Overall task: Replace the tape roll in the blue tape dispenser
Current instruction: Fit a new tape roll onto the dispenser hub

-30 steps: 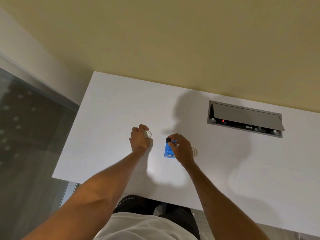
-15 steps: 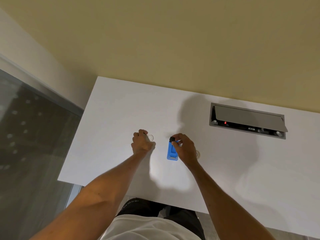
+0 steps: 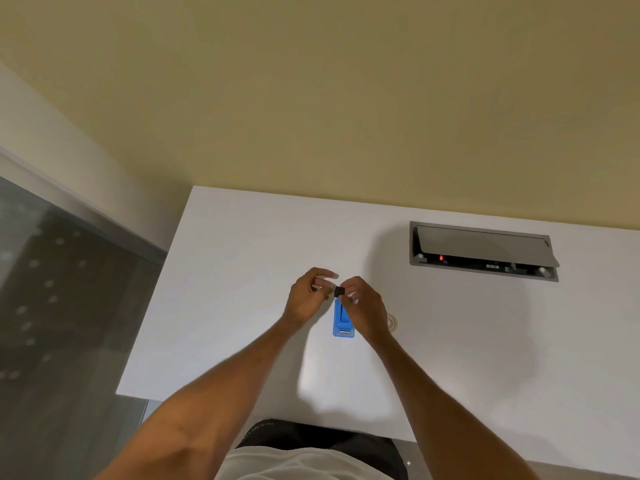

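Blue tape dispenser (image 3: pixel 343 320) lies flat on the white surface (image 3: pixel 242 306), its roll bay seemingly empty. Just above it, the right hand (image 3: pixel 363 306) pinches a small black hub (image 3: pixel 338 291); the left hand (image 3: pixel 308 296) pinches a clear tape roll (image 3: pixel 320 285) beside it, probably to join them.

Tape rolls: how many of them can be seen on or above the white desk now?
1 for certain: a clear ring lies flat on the desk, just right of the right hand. The left hand may hide another roll; the picture cannot settle it.
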### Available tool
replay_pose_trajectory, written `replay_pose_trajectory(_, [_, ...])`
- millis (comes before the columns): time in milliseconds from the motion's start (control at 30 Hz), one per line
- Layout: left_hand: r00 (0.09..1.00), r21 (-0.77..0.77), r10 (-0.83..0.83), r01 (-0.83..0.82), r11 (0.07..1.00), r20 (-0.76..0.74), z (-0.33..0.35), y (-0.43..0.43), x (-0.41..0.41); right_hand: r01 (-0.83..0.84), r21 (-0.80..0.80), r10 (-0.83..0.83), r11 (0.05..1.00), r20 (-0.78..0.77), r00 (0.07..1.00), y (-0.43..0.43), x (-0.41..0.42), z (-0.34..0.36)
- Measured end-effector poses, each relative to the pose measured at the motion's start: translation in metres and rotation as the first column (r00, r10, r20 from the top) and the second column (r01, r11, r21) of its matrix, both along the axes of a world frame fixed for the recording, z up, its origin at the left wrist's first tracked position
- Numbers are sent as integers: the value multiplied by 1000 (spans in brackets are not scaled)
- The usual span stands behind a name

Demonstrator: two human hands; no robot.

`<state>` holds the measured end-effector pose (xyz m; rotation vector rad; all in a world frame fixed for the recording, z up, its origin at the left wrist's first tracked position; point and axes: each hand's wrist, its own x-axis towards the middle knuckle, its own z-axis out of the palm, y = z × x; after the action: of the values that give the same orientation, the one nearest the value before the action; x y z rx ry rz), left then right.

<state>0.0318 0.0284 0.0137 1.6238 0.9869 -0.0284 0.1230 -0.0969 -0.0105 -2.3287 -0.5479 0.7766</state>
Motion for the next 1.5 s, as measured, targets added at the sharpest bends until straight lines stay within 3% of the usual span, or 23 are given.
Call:
replay_pose_trajectory(100, [992, -33, -125, 125, 992, -17, 4, 2, 5, 25, -13, -24, 1000, 16, 1000, 1, -2, 2])
replay_pose_trajectory(267, [984, -67, -180, 179, 981, -9, 4, 6, 3, 12, -11, -11, 1000, 48, 999, 0, -6, 1])
replay_pose_trajectory(467, [993, -154, -116, 113, 981, -6, 0, 11, 0, -27, 14, 26, 1000, 22, 999, -13, -10, -1])
replay_pose_trajectory(567, [994, -188, -105, 101, 977, -9, -1, 7, -4, 23, -23, -21, 999, 78, 997, -39, -9, -2])
replay_pose_trajectory(767, [993, -120, -113, 109, 987, -32, -6, -8, -8, 141, -148, -124, 979, 119, 985, -86, 2, -9])
replay_pose_trajectory(967, [994, -72, -98, 95, 993, -42, -7, -22, -6, 15, -329, 10, 944, 74, 997, -102, 8, -13])
replay_pose_trajectory(1500, [991, -72, -109, 103, 992, -84, -15, -35, 5, -93, -393, 159, 915, 138, 978, -100, 13, -22])
